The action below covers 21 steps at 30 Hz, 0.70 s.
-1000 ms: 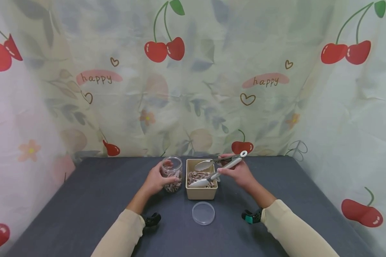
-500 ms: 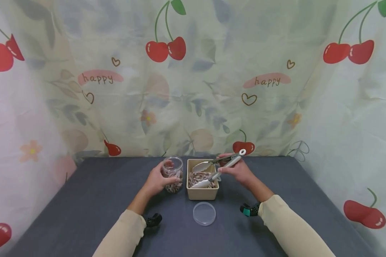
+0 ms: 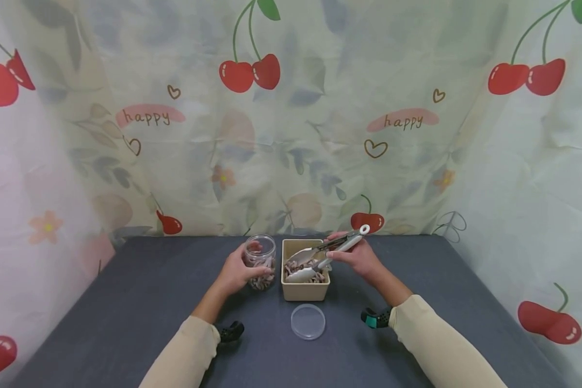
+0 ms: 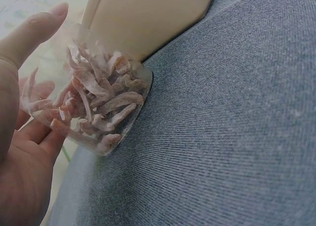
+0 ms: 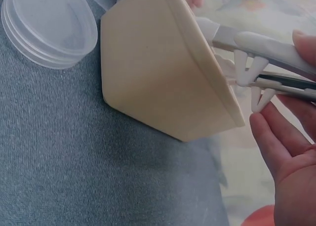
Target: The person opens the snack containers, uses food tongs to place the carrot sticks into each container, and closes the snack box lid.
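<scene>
My left hand (image 3: pixel 236 272) grips a clear jar (image 3: pixel 260 262) that stands on the dark table, partly filled with brownish dried strips (image 4: pixel 94 100). Just right of it sits a beige square box (image 3: pixel 304 269) holding more of the strips. My right hand (image 3: pixel 356 257) holds white-and-metal tongs (image 3: pixel 322 256) by the handles; their tips reach down into the box and lie close together among the strips. In the right wrist view the tongs (image 5: pixel 256 51) cross over the box rim (image 5: pixel 197 53).
A clear round lid (image 3: pixel 308 321) lies flat on the table in front of the box. The grey table (image 3: pixel 126 302) ends at a cherry-print curtain (image 3: pixel 291 118) that closes in the back and both sides.
The tongs' arms have closed together and their tips have dipped deeper into the box. The left hand and jar have stayed in place.
</scene>
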Tool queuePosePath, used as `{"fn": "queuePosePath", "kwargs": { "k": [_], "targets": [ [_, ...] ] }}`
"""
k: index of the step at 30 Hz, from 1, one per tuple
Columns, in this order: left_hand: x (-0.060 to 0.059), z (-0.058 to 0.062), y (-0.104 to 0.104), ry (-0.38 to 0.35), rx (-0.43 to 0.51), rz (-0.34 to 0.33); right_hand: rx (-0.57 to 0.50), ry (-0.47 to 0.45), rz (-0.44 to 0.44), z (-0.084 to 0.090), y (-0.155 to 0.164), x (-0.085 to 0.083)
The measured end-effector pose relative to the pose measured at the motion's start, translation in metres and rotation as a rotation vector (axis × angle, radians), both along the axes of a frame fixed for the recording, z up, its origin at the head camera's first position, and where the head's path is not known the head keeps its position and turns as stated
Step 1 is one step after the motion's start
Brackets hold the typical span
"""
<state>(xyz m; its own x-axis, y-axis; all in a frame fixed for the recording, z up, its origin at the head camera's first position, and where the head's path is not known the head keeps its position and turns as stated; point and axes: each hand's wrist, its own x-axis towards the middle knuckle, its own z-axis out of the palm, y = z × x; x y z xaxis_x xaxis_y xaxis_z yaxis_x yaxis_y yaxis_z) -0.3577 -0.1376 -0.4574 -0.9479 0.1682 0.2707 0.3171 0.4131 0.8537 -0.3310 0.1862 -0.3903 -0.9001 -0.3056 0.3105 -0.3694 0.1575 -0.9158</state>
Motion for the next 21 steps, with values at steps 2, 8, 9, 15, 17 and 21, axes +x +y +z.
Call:
{"fn": "queuePosePath", "kwargs": {
  "k": [2, 8, 9, 15, 17, 21],
  "targets": [
    [0.0, 0.0, 0.0, 0.006, 0.002, -0.003, 0.001, -0.001, -0.009, 0.004, -0.001, 0.005],
    [0.001, 0.002, -0.001, 0.005, 0.012, -0.016, 0.001, 0.026, -0.049, -0.005, 0.001, -0.004],
    [0.002, 0.003, -0.001, 0.003, 0.013, -0.016, 0.005, 0.037, -0.055, -0.006, 0.001, -0.005],
    [0.002, 0.003, -0.001, 0.01, 0.004, -0.009, 0.022, 0.063, -0.03, 0.012, -0.004, 0.008],
    [0.002, 0.003, -0.001, 0.011, 0.0, -0.008, 0.026, 0.062, -0.026, 0.014, -0.005, 0.011],
    [0.003, 0.003, 0.0, 0.011, -0.013, -0.006, 0.016, 0.055, -0.033, 0.01, -0.004, 0.01]
  ]
}}
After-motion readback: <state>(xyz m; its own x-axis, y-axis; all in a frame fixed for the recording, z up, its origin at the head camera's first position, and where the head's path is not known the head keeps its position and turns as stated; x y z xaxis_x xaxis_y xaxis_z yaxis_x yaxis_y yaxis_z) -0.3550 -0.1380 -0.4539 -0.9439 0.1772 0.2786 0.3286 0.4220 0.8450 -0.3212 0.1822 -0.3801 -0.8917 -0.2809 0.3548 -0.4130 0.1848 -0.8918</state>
